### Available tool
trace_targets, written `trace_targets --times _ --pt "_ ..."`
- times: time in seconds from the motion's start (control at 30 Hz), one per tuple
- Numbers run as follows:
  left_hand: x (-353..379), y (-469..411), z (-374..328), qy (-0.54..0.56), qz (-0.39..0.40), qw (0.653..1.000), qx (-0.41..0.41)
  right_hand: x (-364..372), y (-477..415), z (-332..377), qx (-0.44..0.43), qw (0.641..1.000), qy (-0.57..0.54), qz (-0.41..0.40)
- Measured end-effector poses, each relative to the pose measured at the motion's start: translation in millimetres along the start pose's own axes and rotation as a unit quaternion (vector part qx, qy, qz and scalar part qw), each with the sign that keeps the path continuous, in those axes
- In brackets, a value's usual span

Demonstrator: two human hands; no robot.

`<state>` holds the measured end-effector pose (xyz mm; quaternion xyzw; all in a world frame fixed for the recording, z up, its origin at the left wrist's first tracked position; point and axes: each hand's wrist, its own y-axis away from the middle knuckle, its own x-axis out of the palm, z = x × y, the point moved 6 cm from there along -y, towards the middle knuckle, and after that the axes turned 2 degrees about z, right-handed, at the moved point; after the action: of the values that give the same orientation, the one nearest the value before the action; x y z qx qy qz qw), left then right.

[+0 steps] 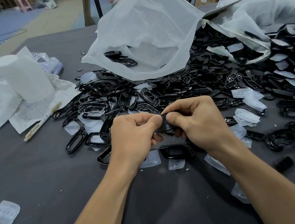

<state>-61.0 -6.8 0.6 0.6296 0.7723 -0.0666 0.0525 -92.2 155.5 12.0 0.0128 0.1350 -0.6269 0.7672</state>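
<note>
My left hand (134,133) and right hand (198,121) meet at centre, fingers (144,119) pinching one small black plastic piece (164,124) between them, long axis seemingly nine-to-three o'clock, above my dark grey worktop (37,179).

left hand (134,133): curled, thumb pinched, centre frame
right hand (197,121): curled, thumb pinched, held alongside
forearms: converged from bottom edge

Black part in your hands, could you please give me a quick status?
Left hand, right hand both pinch the black part. Part held above the table. Parts pile close behind.
</note>
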Motion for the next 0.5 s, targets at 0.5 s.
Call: trace_targets --times 0.5 --pt "-2.6 0.7 -0.3 0.013 -0.008 1.0 -0.008 8.4 4.8 -1.4 0.035 0.995 -0.082 0.041"
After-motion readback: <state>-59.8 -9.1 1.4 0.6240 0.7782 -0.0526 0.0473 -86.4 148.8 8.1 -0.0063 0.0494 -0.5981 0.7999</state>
